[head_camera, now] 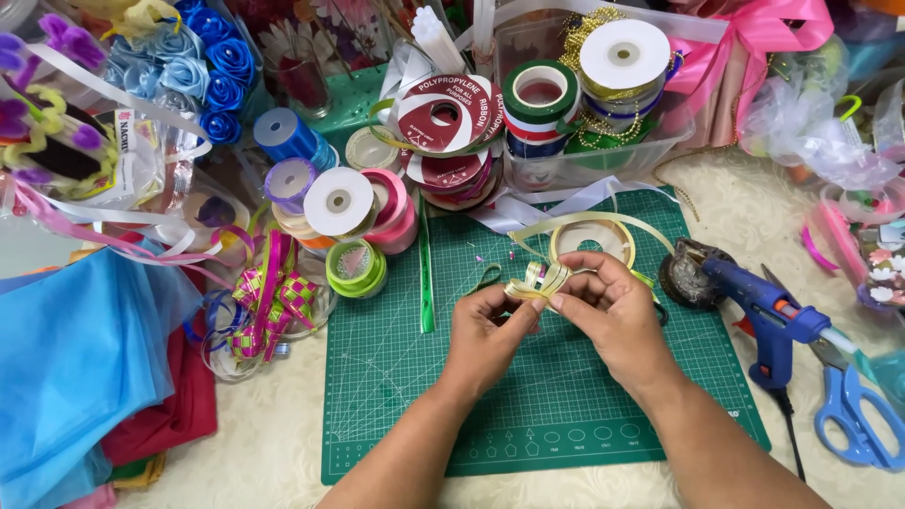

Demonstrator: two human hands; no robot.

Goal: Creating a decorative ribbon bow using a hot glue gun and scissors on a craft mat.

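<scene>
Both hands meet over the green cutting mat [528,415] on the bench. The left hand [485,330] pinches a looped bundle of pale gold ribbon [539,279] between thumb and fingers, its grip closed on the loops. The right hand [613,311] closes on the same bundle from the other side. Just behind the bundle lies a gold ribbon spool [592,240]. A blue glue gun [768,316] rests right of the mat, with blue scissors [863,415] beside it.
</scene>
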